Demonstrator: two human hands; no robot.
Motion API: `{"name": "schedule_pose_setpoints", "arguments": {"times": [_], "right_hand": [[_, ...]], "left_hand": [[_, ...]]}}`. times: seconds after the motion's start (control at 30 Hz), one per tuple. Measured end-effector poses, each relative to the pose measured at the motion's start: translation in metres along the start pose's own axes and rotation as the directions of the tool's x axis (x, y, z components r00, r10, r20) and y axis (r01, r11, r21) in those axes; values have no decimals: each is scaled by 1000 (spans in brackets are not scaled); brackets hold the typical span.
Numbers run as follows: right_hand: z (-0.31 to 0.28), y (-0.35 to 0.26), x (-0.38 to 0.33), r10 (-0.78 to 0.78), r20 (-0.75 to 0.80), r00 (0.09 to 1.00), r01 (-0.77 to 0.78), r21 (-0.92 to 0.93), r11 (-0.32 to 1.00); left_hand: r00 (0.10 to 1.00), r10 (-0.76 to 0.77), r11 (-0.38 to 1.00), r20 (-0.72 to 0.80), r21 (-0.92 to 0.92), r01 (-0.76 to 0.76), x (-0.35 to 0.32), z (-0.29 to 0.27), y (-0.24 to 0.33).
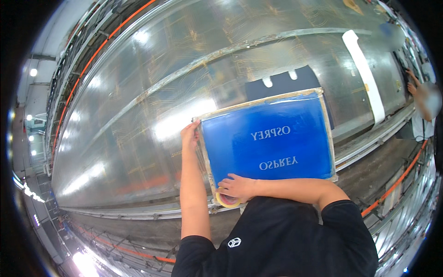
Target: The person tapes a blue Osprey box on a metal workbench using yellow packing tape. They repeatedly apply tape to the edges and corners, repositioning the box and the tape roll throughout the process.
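Observation:
A screen printing frame (265, 134) with blue mesh and two pale lines of lettering lies tilted in front of me, its near edge close to my body. My left hand (189, 135) is at its far left corner, fingers closed on the frame's edge. Across the near left corner reaches my right hand (234, 187), closed round a roll of yellowish tape (228, 201) that rests against the frame. Whether a strip of tape runs between the two hands along the left edge cannot be made out. Brownish tape or residue covers the frame's borders.
A long shiny metal table (170, 74) extends to the left and far side. Dark cut panels (281, 84) lie beyond the frame. Farther right lies a white strip (368, 78). At the right edge another person's hands (412, 83) show. A rail (360, 154) borders the table's near side.

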State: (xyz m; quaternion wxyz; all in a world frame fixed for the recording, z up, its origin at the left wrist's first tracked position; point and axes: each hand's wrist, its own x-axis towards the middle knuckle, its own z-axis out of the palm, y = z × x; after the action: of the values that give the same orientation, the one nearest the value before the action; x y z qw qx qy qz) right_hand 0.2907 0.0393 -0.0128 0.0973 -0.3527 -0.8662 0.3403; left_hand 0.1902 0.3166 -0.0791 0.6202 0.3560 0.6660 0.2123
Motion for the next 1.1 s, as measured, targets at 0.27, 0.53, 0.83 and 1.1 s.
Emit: {"name": "schedule_pose_setpoints", "arguments": {"times": [0.27,0.53,0.83,1.1], "right_hand": [[-94,41,-107,442,-565,697,-354,266,897],[-149,139,-299,501,-865,19,-874,229,429],[-167,156,-315,569,-816,-105,-815,398,421],[-179,144,-311,583,-812,12,-816,329,475]], "left_hand": [[997,22,999,70,-26,-21,9,-4,-12],[972,187,964,143,-219,-154,22,-6,-30],[996,0,990,90,-138,13,23,-1,-23],[975,164,971,148,-200,-133,38,-9,-23]]}}
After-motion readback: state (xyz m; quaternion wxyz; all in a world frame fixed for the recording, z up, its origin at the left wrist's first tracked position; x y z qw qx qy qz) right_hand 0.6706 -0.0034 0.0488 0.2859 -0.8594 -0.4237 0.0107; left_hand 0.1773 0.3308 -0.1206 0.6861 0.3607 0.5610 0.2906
